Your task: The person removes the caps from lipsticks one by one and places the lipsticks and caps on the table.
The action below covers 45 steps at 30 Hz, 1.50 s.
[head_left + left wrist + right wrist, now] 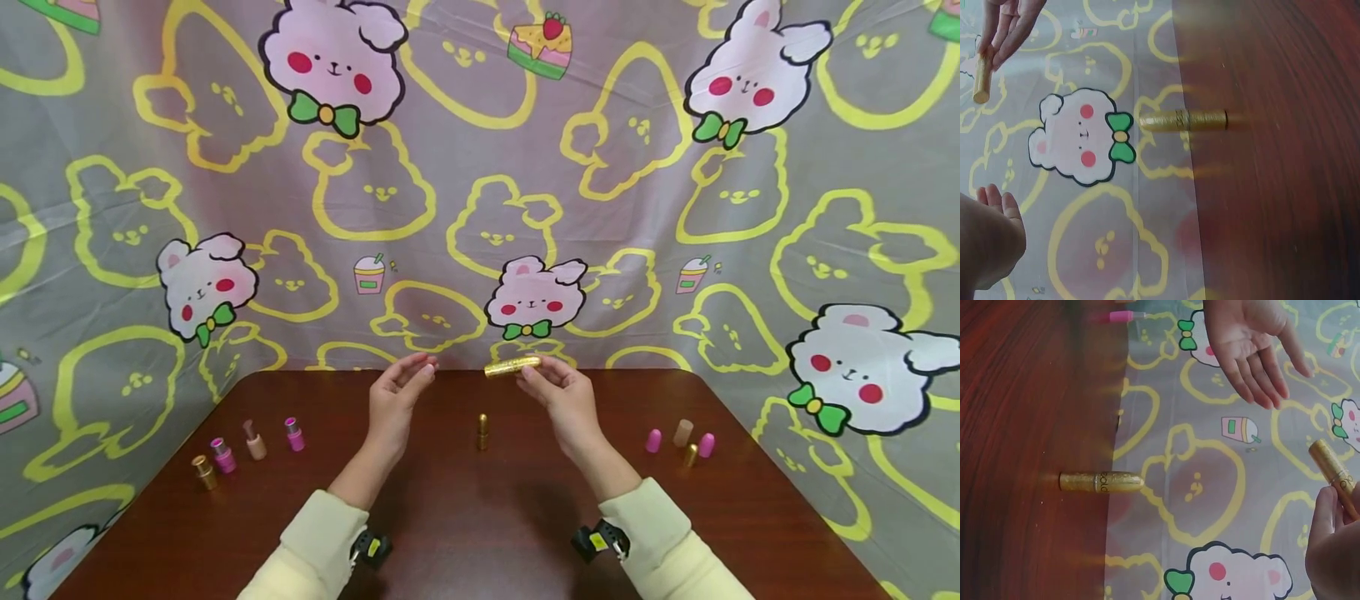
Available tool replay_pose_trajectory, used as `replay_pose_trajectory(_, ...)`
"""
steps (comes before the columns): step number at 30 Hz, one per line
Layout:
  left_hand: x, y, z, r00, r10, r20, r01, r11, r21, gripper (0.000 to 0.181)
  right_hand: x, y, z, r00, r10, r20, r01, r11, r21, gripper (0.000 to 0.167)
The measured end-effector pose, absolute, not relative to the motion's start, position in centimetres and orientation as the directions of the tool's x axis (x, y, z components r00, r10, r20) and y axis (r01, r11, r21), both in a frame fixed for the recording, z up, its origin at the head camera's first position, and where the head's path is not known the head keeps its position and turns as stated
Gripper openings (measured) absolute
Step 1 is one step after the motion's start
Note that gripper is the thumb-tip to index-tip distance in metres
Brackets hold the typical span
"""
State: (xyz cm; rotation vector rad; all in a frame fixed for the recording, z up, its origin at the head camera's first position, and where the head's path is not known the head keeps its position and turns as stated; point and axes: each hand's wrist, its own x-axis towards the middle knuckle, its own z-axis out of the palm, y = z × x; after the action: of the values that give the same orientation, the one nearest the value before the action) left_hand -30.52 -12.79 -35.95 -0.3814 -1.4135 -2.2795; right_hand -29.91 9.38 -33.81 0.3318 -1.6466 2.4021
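My right hand pinches a gold lipstick tube by one end, lifted above the table and lying nearly level. Its other end points toward my left hand, which is raised with straight, relaxed fingers and holds nothing. A second gold lipstick stands upright on the table between and below the hands. In the right wrist view that standing lipstick shows dark lettering, and the held tube is partly covered by the fingers. The left wrist view shows the held tube at upper left.
At the left stand uncapped tubes: a gold one, a pink one, a beige one and another pink one. At the right are pink, beige and gold caps. A patterned cloth hangs behind the brown table.
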Motion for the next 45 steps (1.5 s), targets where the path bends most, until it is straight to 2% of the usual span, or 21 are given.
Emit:
replay_pose_trajectory(6,-30.3,-11.6,-35.5,-0.895,-0.166,0.414,0.435,-0.527,0.73,0.018,-30.0,9.3,-33.7,-0.96,0.053,0.273,-0.266,-0.46,-0.847,0.008)
replay_pose_trajectory(13,-30.1,-10.6,-35.3,-0.92,-0.091,0.382,0.349,-0.633,0.69,0.02,-29.9,9.0,-33.6,-0.965,0.054,0.256,-0.242,-0.553,-0.797,0.012)
replay_pose_trajectory(18,-30.1,-9.8,-35.3,-0.917,-0.034,0.397,0.309,-0.692,0.653,0.015,-29.6,8.7,-33.5,-0.968,0.045,0.247,-0.225,-0.593,-0.773,0.015)
replay_pose_trajectory(25,-29.9,-8.4,-35.1,-0.918,-0.015,0.396,0.293,-0.699,0.652,0.014,-29.4,8.3,-33.2,-0.969,0.046,0.244,-0.218,-0.628,-0.747,0.02)
replay_pose_trajectory(31,-29.8,-7.2,-34.8,-0.927,-0.025,0.373,0.283,-0.7,0.655,0.018,-29.4,8.0,-33.3,-0.972,0.044,0.23,-0.207,-0.621,-0.756,0.015)
replay_pose_trajectory(38,-29.7,-6.2,-34.5,-0.937,-0.031,0.348,0.268,-0.704,0.658,0.021,-29.0,7.9,-33.1,-0.972,0.034,0.231,-0.204,-0.602,-0.772,0.032)
replay_pose_trajectory(45,-29.8,-5.7,-34.4,-0.94,-0.029,0.339,0.263,-0.692,0.672,0.019,-28.8,7.9,-33.0,-0.974,0.016,0.228,-0.191,-0.604,-0.774,0.035)
